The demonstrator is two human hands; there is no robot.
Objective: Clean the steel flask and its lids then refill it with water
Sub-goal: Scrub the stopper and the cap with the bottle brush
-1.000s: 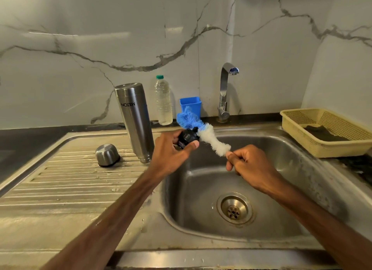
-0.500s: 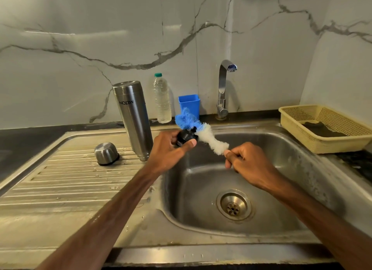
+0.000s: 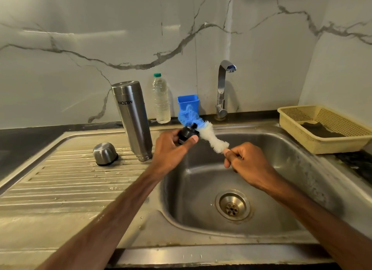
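Over the sink's back left edge the left hand grips the black lid, the right hand pinches the brush slanting up-left across it, and the flask stands upside down on the drainboard, nearer the left hand.

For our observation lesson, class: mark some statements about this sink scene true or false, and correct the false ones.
1. The left hand holds the black lid. True.
2. Water is pouring from the tap. False: no water shows at its spout.
3. The steel flask lies in the basin. False: it stands on the drainboard.
4. The right hand grips the brush. True.
5. The steel cap rests on the drainboard, to the left of the flask. True.
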